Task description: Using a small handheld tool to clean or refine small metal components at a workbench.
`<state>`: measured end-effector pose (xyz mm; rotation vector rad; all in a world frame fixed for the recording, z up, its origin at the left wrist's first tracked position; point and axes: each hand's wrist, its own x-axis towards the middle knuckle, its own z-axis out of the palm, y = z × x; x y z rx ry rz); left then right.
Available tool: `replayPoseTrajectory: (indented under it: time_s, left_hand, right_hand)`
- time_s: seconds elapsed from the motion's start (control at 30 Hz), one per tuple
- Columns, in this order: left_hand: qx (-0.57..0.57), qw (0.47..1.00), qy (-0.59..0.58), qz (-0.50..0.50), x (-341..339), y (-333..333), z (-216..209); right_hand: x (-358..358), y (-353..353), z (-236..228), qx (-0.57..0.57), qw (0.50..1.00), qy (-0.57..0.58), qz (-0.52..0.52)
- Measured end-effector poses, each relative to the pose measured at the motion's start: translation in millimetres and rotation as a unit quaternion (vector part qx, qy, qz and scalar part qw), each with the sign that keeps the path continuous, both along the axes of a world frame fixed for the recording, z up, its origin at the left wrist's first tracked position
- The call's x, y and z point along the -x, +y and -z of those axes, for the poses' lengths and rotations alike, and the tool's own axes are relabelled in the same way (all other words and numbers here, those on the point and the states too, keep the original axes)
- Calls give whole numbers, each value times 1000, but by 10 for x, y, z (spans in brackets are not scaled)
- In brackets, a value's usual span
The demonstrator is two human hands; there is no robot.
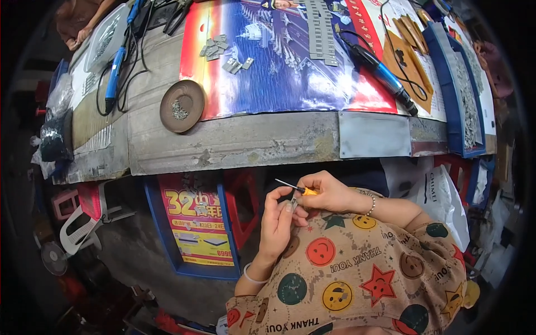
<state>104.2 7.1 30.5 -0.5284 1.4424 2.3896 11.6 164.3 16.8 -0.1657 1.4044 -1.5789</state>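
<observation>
Above my lap, just in front of the table edge, my right hand grips a small screwdriver with a yellow handle and a thin dark shaft pointing left. Close beside it, my left hand pinches a small grey metal piece, partly covered by the fingers. On the table, a round brown dish holds a little heap of tiny metal parts. Loose grey metal plates lie on the colourful poster sheet. Farther back, similar plates are laid in long rows.
A blue electric screwdriver lies at the right, another at the left, both with cables. At the far right stands a blue bin of small metal parts. Below the table sits a blue crate. Another person's hand shows top left.
</observation>
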Motion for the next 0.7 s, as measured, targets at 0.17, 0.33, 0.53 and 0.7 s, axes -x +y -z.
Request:
replayPoseTrajectory:
  time_s: [0.17,0.33,0.53,0.7]
  left_hand:
    - [16,1000,0,-20,-10,-8,-8]
    - [151,986,70,-30,-59,-43,-107]
    - [553,720,420,-23,18,-258,36]
    - [580,651,488,-16,25,-326,29]
  right_hand:
    - [28,-73,-43,7,1000,-17,-5]
    - [79,-130,-118,50,996,-74,-10]
    - [52,-100,-128,60,995,80,-16]
    - [84,-133,-192,76,994,77,-19]
